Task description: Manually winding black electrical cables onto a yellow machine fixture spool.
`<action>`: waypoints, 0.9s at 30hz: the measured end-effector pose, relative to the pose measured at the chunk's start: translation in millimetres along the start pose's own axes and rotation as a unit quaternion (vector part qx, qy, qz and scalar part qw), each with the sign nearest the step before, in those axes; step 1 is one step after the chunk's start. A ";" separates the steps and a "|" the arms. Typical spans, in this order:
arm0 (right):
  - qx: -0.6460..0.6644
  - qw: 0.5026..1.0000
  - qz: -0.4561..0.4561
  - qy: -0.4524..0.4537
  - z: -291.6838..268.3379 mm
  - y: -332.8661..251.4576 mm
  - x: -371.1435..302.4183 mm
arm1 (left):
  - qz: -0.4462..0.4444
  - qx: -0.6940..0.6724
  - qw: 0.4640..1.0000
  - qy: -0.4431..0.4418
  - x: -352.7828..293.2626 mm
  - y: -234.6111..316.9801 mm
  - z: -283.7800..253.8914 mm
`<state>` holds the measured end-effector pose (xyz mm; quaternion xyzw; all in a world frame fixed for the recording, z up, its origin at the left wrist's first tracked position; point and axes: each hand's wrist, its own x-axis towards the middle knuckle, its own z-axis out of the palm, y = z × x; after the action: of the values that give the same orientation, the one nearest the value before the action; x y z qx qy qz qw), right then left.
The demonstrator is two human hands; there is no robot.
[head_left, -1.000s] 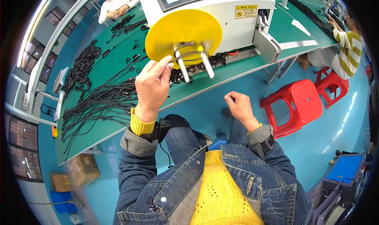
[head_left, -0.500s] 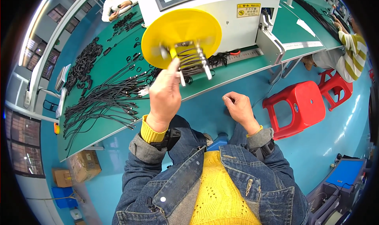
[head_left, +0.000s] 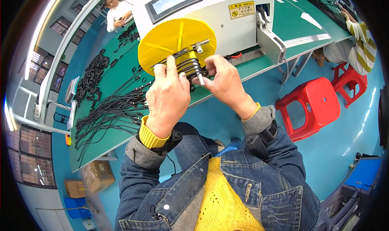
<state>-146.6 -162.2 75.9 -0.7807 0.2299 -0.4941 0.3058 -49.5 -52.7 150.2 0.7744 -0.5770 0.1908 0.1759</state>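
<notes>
A coil of black cable point(head_left: 190, 65) is wound around the pegs on the front of a yellow round disc point(head_left: 162, 42), which belongs to a white machine point(head_left: 221, 24). Both my hands close on this coil. My left hand point(head_left: 168, 95) is at its left side, index finger pointing up along the disc and thumb against the loops. From the right, my right hand point(head_left: 227, 85) pinches the loops beside a metal peg point(head_left: 201, 79). The fingertips behind the coil are hidden.
Many black cables point(head_left: 109, 117) lie on the green table point(head_left: 101, 144) at left, with a heap of dark cable pieces point(head_left: 95, 73) behind. Red stools point(head_left: 316, 105) stand at right. A person in white point(head_left: 119, 14) and one in stripes point(head_left: 362, 40) sit nearby.
The disc was blurred by spinning and now looks sharp and still. My right hand has come up from near my lap to the coil. My left hand has shifted onto the coil's left side.
</notes>
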 end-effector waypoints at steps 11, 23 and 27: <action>0.149 0.985 0.005 -0.091 3.8 13.4 17.6 | 0.090 -0.185 0.978 -0.026 1.8 -34.2 22.2; 0.032 0.991 -0.095 0.085 30.1 -8.4 -6.0 | 0.118 -0.175 0.977 -0.041 6.9 -23.7 14.0; 0.047 0.995 -0.051 0.078 29.0 -15.2 -9.9 | 0.120 -0.120 0.985 -0.042 2.2 -18.5 11.6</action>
<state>-123.3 -137.6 70.9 -0.7354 0.1897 -0.5783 0.2978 -30.1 -55.2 140.2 0.6802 -0.6912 0.1075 0.2190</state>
